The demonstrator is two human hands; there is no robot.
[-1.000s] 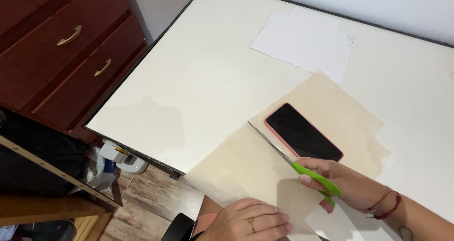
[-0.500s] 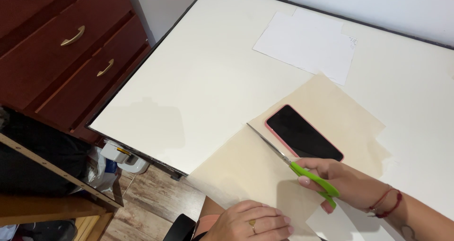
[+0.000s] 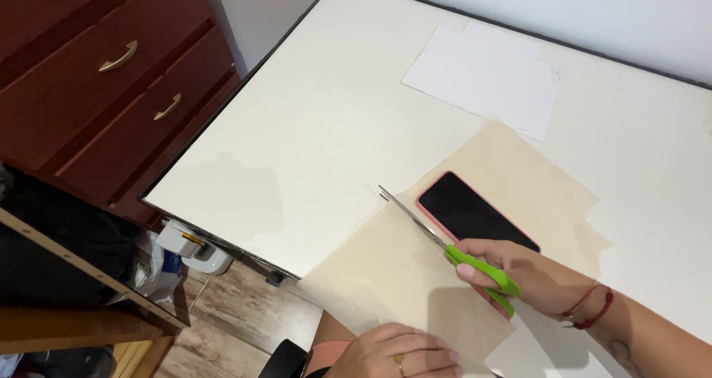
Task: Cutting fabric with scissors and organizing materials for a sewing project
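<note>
Scissors poised over tan paper at the desk's near edge

The large tan paper sheet (image 3: 415,274) lies ahead of the green-handled steel scissors (image 3: 445,244), blades nearly closed, long axis toward the far-left corner; right hand (image 3: 519,274) grips them, left hand (image 3: 400,352) presses flat, pink-cased black phone (image 3: 475,211) beside.

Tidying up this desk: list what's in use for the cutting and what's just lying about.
In use: green-handled scissors in the right hand; tan paper sheet under the left hand.
Lying about: phone on the tan sheet; white papers; dresser.
</note>
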